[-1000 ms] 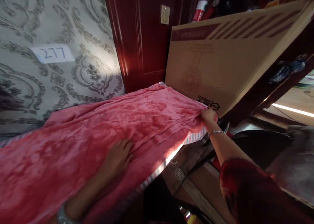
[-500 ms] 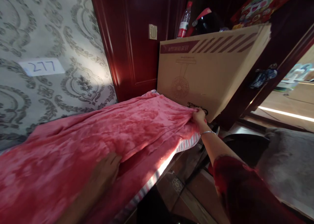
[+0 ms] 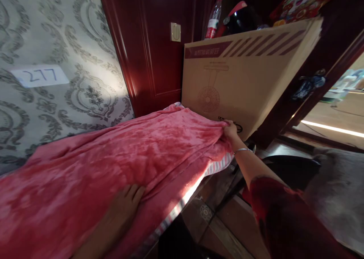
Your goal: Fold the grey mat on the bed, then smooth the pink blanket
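Observation:
A pink plush blanket (image 3: 148, 145) lies spread over a surface with a striped cloth (image 3: 176, 210) showing along its near edge. At the blanket's far right corner, my right hand (image 3: 231, 130) is closed on the gathered fabric, beside the cardboard box. Lower down and to the left, my left hand (image 3: 127, 202) is at the blanket's folded edge with its fingers curled over the fabric; its thumb is hidden. Between the two hands the upper layer's edge runs as a long crease above a lower pink layer.
A large cardboard box (image 3: 241, 77) stands behind the far end, with a plastic bottle (image 3: 213, 18) above it. Patterned wallpaper (image 3: 93, 96) and a dark red door panel (image 3: 159, 62) border the back. To the right is a grey furry cover (image 3: 338, 191).
The blanket's edge by my left hand has come down, and the dark gap under it has narrowed. My right hand stays at the corner. The view has shifted slightly.

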`<state>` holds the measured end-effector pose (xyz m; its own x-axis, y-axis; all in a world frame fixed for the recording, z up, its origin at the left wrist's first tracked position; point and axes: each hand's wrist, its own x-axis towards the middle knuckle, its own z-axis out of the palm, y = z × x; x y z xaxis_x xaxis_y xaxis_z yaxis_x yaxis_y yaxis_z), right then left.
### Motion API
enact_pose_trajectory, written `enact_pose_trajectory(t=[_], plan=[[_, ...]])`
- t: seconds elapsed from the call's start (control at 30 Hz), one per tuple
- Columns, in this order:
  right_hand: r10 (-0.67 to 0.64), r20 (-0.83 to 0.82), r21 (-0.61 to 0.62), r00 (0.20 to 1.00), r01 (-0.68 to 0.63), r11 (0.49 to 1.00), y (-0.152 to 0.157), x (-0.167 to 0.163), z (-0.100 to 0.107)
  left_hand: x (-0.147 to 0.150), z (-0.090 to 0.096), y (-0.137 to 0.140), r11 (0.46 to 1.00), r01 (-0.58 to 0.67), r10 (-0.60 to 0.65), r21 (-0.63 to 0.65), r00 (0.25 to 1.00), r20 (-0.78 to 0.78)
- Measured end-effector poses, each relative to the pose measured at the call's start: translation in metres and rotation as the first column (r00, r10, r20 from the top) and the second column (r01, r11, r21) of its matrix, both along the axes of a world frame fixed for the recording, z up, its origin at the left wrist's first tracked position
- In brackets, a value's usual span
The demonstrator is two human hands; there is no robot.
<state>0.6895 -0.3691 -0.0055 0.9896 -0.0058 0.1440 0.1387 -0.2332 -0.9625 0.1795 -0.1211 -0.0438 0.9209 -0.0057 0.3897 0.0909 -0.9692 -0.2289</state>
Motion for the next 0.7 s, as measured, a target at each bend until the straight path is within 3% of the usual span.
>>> enact_pose_trajectory(t=[0.07, 0.17, 0.23, 0.4, 0.53, 0.7], plan=[[-0.051, 0.095, -0.057, 0.994, 0.056, 0.997, -0.002, 0.010, 0.015, -0.003, -0.002, 0.001, 0.998, -0.055, 0.055, 0.005, 0.998, -0.034], [-0.117, 0.179, -0.135, 0.977, 0.142, 0.981, -0.009, 0.018, 0.023, -0.011, -0.004, 0.000, 0.997, -0.081, 0.080, 0.019, 0.995, 0.061], [-0.142, 0.153, -0.166, 0.978, 0.167, 0.972, -0.015, 0.016, 0.015, -0.014, -0.003, -0.002, 0.997, -0.077, 0.076, 0.025, 0.995, 0.062], [-0.163, 0.066, -0.247, 0.984, 0.175, 0.953, -0.025, 0.000, -0.024, -0.014, 0.002, -0.009, 0.993, -0.073, 0.050, -0.088, 0.970, -0.239], [-0.159, 0.059, -0.270, 0.985, 0.170, 0.948, -0.027, -0.001, -0.032, -0.016, -0.004, -0.006, 0.997, -0.039, 0.027, -0.065, 0.986, -0.167], [-0.123, 0.065, -0.261, 0.990, 0.135, 0.956, -0.029, -0.001, -0.022, -0.018, -0.018, -0.003, 1.000, -0.017, 0.015, -0.014, 0.994, -0.108]])
